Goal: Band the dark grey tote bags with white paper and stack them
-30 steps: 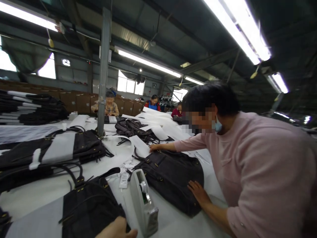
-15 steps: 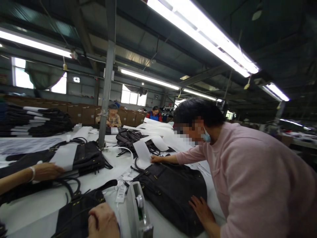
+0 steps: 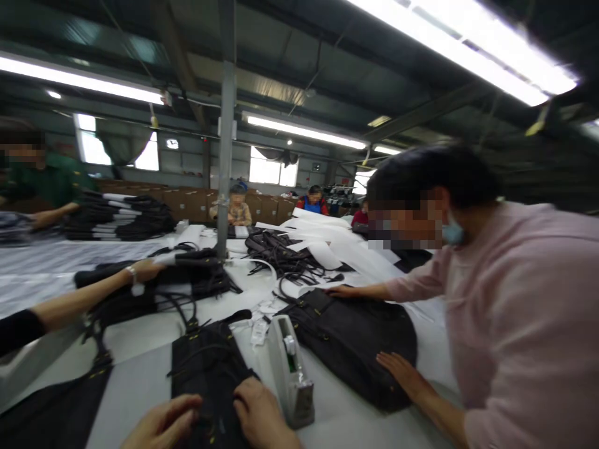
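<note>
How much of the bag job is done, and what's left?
Partly done, it seems: stacked bags at the back wear white bands. The left hand and right hand are at a banded bag. Seemingly left: the bag right of the tape dispenser, with no band across it, and the jumbled dark pile.

A tape dispenser (image 3: 294, 377) stands just beside the right hand (image 3: 262, 411), blocking a level path between the near bag (image 3: 208, 355) and the far bag (image 3: 350, 340). Bare worktop (image 3: 360, 427) lies open right of its base. Leftward, another person's arm (image 3: 88, 296) bars the way over stacked bags (image 3: 199, 274); a post (image 3: 226, 156) rises behind.
</note>
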Available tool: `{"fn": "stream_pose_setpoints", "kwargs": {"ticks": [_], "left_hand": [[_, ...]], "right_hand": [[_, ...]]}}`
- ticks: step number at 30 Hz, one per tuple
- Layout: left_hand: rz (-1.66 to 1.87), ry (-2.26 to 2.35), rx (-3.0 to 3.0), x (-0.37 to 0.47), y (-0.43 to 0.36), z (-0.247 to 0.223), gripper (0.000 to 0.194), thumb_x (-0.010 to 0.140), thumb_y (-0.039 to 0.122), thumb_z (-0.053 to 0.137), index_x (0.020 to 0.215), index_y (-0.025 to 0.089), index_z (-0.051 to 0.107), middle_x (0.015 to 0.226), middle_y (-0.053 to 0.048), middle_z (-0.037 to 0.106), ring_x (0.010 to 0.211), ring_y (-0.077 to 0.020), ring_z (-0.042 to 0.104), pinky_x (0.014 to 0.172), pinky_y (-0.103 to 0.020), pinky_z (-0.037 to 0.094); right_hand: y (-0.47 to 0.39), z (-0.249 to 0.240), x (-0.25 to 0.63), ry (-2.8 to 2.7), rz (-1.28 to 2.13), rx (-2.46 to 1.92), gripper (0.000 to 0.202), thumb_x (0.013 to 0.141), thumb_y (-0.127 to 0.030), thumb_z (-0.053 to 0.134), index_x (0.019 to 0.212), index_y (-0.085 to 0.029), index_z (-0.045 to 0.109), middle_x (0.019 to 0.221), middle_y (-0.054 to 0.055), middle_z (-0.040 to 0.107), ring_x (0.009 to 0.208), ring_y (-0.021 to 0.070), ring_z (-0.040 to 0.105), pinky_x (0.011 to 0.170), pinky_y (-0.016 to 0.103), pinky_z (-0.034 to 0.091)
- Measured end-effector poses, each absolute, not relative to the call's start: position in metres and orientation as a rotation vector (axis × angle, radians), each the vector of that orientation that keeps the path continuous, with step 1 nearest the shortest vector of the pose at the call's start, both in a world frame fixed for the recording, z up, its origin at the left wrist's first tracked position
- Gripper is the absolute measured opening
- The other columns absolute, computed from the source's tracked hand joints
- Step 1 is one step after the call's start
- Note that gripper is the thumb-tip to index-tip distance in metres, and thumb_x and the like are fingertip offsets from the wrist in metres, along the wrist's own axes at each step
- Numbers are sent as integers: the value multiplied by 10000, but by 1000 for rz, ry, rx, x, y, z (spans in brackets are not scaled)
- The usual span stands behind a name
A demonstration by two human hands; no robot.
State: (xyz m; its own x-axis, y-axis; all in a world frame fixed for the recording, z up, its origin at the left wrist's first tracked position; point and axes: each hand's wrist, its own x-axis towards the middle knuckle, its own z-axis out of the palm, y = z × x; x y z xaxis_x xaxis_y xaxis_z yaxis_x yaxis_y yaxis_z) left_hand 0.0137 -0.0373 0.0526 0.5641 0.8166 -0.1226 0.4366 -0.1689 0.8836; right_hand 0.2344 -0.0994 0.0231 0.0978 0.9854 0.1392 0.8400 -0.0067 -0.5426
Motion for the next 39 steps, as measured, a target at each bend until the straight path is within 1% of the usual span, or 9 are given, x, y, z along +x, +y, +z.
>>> {"fn": "stream_pose_setpoints", "kwargs": {"ticks": [4, 8, 13, 15, 18, 24, 27, 33, 39], "left_hand": [[542, 1518, 2293, -70, -37, 57, 491, 855, 464, 380, 1237, 239, 592, 1311, -69, 563, 1268, -265, 441, 1104, -430, 285], [153, 2187, 2257, -139, -62, 35, 503, 856, 398, 411, 1344, 289, 471, 1452, -102, 395, 1363, -378, 251, 1056, -620, 202], [247, 2236, 1975, -183, -90, 5, 585, 885, 430, 326, 1452, 312, 243, 1535, -65, 225, 1276, -355, 421, 1028, -544, 332], [464, 2172, 1869, -193, -95, -3, 641, 897, 463, 256, 1476, 201, 168, 1505, -107, 291, 1271, -289, 448, 1047, -434, 368], [611, 2119, 1694, -200, -98, -9, 695, 883, 504, 258, 1438, 87, 220, 1383, -148, 468, 1265, -258, 462, 1049, -366, 386], [679, 1880, 1521, -195, -93, -6, 600, 858, 508, 348, 1370, 198, 314, 1273, -62, 591, 1208, -237, 524, 1039, -353, 412], [689, 1824, 1485, -198, -87, 10, 583, 842, 505, 390, 1327, 183, 375, 1204, -61, 639, 1150, -245, 572, 1006, -341, 444], [682, 1768, 1568, -220, -75, 34, 668, 799, 576, 480, 1333, 183, 392, 1142, -71, 670, 1061, -265, 625, 946, -360, 477], [650, 1894, 1806, -228, -86, -18, 650, 882, 517, 326, 1416, 148, 277, 1332, -117, 526, 1209, -237, 520, 1023, -377, 414]], "right_hand": [[-84, 47, 235, -1871, 464, -1897, 219, 840, -208, 476, 946, -177, 665, 968, 79, 664, 934, 188, 606, 846, 257, 433], [-68, 36, 231, -1907, 129, -2120, 322, 885, -262, 421, 1103, -159, 635, 1163, 153, 587, 1086, 272, 548, 902, 359, 428], [-78, 19, 224, -1802, -13, -2346, 451, 919, -364, 336, 1312, -194, 478, 1130, 154, 590, 985, 290, 603, 814, 406, 477], [-80, 18, 223, -1765, 3, -2390, 494, 921, -381, 303, 1352, -163, 411, 1024, 151, 621, 925, 288, 626, 779, 403, 491], [-77, 19, 222, -1708, 15, -2471, 536, 916, -386, 292, 1375, -116, 351, 956, 163, 642, 904, 305, 642, 767, 414, 496], [-64, 30, 221, -1610, 227, -2647, 602, 918, -475, 281, 1399, -114, 318, 966, 174, 672, 914, 350, 654, 817, 456, 474], [-66, 34, 222, -1627, 390, -2646, 624, 924, -486, 239, 1423, -113, 268, 995, 176, 681, 955, 358, 645, 864, 469, 450], [-100, 20, 220, -1620, 572, -2588, 646, 909, -517, 236, 1425, -128, 244, 1078, 179, 659, 1015, 327, 626, 877, 434, 446], [-117, 18, 204, -1547, 365, -2606, 584, 905, -510, 250, 1371, -174, 355, 943, 152, 678, 862, 301, 666, 774, 432, 477]]}}
